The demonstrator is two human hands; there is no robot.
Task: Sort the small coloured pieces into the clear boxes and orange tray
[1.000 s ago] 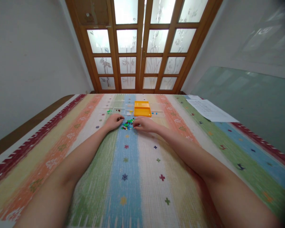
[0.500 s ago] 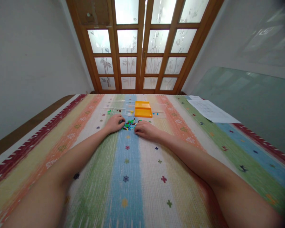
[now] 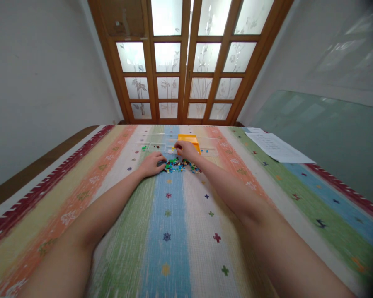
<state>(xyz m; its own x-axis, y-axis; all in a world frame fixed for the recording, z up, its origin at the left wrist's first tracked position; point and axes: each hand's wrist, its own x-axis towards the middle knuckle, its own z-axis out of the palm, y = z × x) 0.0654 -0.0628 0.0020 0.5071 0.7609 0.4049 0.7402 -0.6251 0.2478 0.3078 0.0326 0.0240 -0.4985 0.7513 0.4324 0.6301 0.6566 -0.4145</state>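
Observation:
Small mixed building bricks [image 3: 175, 164] lie in a loose pile on the striped cloth. At the pile's left edge rests my left hand [image 3: 151, 164], its fingers curled round a small dark object whose kind I cannot make out. My right hand [image 3: 187, 150] is past the pile, over the clear compartment trays [image 3: 160, 140], with thumb and fingertips pinched together near a few yellow pieces. Whatever is in that pinch is too small to name. Behind my right hand stands an open yellow box [image 3: 187, 137], partly covered by it.
Inside the clear trays lie green pieces [image 3: 144, 147], dark red pieces [image 3: 156, 147] and blue pieces [image 3: 204, 151], sorted apart. Sheets of paper [image 3: 276, 147] lie at the right. A wooden glazed door [image 3: 183, 74] stands beyond the table.
My right hand has moved from the pile's right side up and away to the trays, uncovering more bricks. My left hand has stayed almost in place. The view has shifted slightly.

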